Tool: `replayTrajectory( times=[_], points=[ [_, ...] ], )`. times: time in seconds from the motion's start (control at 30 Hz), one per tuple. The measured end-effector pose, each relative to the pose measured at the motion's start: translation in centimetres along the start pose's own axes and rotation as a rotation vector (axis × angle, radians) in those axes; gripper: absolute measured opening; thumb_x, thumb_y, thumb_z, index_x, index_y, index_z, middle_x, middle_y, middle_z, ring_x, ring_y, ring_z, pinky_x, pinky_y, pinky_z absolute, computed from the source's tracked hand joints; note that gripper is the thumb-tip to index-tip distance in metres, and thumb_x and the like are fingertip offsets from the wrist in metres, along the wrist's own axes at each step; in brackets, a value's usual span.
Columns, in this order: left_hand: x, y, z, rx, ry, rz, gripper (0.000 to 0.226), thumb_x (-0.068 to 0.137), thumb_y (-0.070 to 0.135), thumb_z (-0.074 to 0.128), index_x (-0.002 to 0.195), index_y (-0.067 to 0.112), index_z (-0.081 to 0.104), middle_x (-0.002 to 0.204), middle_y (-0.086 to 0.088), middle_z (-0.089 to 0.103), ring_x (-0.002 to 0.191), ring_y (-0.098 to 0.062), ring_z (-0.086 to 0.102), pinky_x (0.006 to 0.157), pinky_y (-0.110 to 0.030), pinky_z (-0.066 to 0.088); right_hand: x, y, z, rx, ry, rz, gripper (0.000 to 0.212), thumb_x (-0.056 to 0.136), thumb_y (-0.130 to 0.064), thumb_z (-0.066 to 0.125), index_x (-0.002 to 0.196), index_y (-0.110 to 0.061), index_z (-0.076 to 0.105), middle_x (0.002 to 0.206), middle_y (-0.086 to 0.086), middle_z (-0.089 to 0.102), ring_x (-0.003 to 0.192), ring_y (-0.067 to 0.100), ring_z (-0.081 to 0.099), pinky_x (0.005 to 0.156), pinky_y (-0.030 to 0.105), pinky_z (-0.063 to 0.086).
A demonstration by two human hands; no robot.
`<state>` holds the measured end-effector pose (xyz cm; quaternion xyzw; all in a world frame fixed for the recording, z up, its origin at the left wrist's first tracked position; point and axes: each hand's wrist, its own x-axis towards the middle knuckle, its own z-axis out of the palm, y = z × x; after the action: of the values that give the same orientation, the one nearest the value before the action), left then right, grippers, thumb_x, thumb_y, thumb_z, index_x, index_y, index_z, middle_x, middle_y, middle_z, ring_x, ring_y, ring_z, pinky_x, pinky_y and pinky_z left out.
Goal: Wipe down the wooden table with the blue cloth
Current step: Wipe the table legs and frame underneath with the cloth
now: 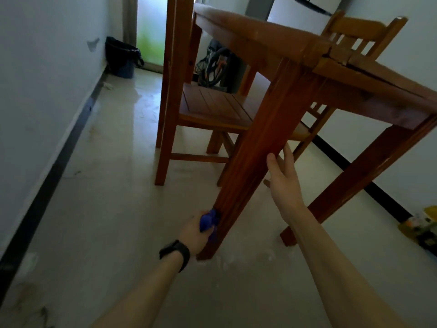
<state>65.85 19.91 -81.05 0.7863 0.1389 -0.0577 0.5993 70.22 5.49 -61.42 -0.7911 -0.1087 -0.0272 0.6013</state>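
Low viewpoint, looking down past both forearms at the wooden bench [260,36], seen from below and to one side of its corner.

Left hand [192,230]: fingers curled tight round the blue cloth [208,220], which is bunched into a small wad. We note the cloth pressed against the left-facing side of the near leg [260,138], low down, a little above the leg's foot. A dark watch [177,253] sits on this wrist.

Right hand [282,176]: higher on the same leg, about halfway up. Fingers fairly straight and loosely spread, lying against the leg's right-hand face, tips pointing up. We see nothing held in it.

The leg's foot stands on the pale floor [106,209]. A second leg [366,174] slants down to the right, well apart from the first.

Surroundings: a wooden chair [212,107] with a slatted seat is tucked partly under the bench on the far side of the near leg. Another chair [361,36] shows its back rails beyond the benchtop. A dark bin [121,58] with a black liner stands by the left wall, far off. Under the bench we see a dark bundle [212,67]; too dim to tell what it is. Some blurred clutter [423,226] lies on the floor at the right edge.
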Motion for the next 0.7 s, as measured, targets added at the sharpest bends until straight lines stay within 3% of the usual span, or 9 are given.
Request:
replayTrajectory(
  times=[0.1,0.17,0.27,0.33,0.4,0.47,0.57,0.63,0.7],
  points=[
    [-0.2,3.7,-1.8,-0.332,0.007,0.029,0.028,0.096,0.029,0.060,0.121,0.031,0.046,0.119,0.002,0.060,0.103,-0.016,0.059,0.090,-0.035,0.047,-2.3,3.2,0.8,-0.036,-0.045,0.100,0.049,0.097,-0.051,0.044,0.143,-0.044,0.029,0.139,-0.016,0.047,0.124,0.007,0.047,0.094,0.025,0.044],
    [-0.5,6.2,-1.9,-0.467,-0.035,0.039,0.031,0.096,0.026,0.061,0.122,0.031,0.044,0.116,0.006,0.058,0.100,-0.012,0.058,0.089,-0.033,0.045,-4.4,6.3,2.1,0.036,-0.082,0.315,0.049,0.093,-0.057,0.047,0.138,-0.042,0.035,0.135,-0.013,0.051,0.119,0.013,0.053,0.094,0.034,0.047],
    [-0.9,6.5,-0.8,-0.364,-0.075,0.063,0.039,0.096,0.018,0.057,0.124,0.036,0.037,0.114,0.009,0.053,0.097,-0.007,0.055,0.086,-0.028,0.047,-6.4,9.5,4.7,0.438,-0.138,0.632,0.049,0.088,-0.061,0.053,0.129,-0.035,0.051,0.117,-0.006,0.065,0.105,0.023,0.064,0.092,0.053,0.052],
    [-1.7,4.8,-0.6,-0.239,-0.190,0.051,0.058,0.093,0.008,0.059,0.134,0.038,0.030,0.125,0.005,0.052,0.104,-0.010,0.056,0.088,-0.030,0.050,-6.7,11.0,6.6,0.666,-0.124,0.690,0.043,0.089,-0.054,0.059,0.124,-0.030,0.058,0.111,0.005,0.070,0.099,0.028,0.068,0.076,0.049,0.058],
    [-2.8,3.8,-1.4,-0.027,-0.422,0.006,0.077,0.087,0.001,0.062,0.144,0.035,0.023,0.128,0.006,0.051,0.109,-0.010,0.055,0.089,-0.025,0.052,-6.9,13.0,8.2,0.677,-0.019,0.686,0.039,0.092,-0.039,0.063,0.127,-0.022,0.056,0.111,0.010,0.069,0.095,0.030,0.070,0.064,0.042,0.059],
    [-3.5,3.2,-2.7,0.206,-0.594,-0.105,0.075,0.086,0.007,0.065,0.147,0.032,0.030,0.138,0.010,0.045,0.121,-0.013,0.048,0.095,-0.018,0.044,-7.7,14.9,8.8,0.525,0.104,0.700,0.038,0.094,-0.020,0.062,0.130,-0.012,0.052,0.103,0.006,0.068,0.092,0.028,0.068,0.072,0.045,0.059],
    [-3.0,2.8,-5.3,0.308,-0.399,-0.153,0.037,0.093,0.024,0.060,0.129,0.033,0.056,0.149,0.007,0.040,0.136,-0.016,0.036,0.110,-0.029,0.028,-8.9,17.0,7.0,0.219,0.213,0.628,0.034,0.097,-0.009,0.052,0.128,0.000,0.045,0.085,-0.004,0.060,0.085,0.028,0.065,0.078,0.051,0.054],
    [-2.3,3.4,-6.6,0.238,-0.174,-0.094,0.036,0.097,0.032,0.056,0.133,0.033,0.052,0.145,0.005,0.044,0.136,-0.019,0.039,0.110,-0.037,0.030,-8.9,16.7,5.4,0.109,0.346,0.455,0.033,0.098,-0.018,0.051,0.131,-0.017,0.044,0.089,-0.005,0.061,0.079,0.016,0.065,0.072,0.042,0.057],
    [-1.8,5.0,-7.3,0.042,-0.038,-0.014,0.043,0.098,0.039,0.053,0.140,0.034,0.045,0.143,0.005,0.045,0.135,-0.020,0.040,0.109,-0.041,0.034,-8.2,14.1,5.2,0.046,0.435,0.211,0.040,0.098,-0.028,0.054,0.135,-0.031,0.041,0.112,-0.006,0.062,0.092,0.004,0.062,0.080,0.025,0.055]
  ],
)
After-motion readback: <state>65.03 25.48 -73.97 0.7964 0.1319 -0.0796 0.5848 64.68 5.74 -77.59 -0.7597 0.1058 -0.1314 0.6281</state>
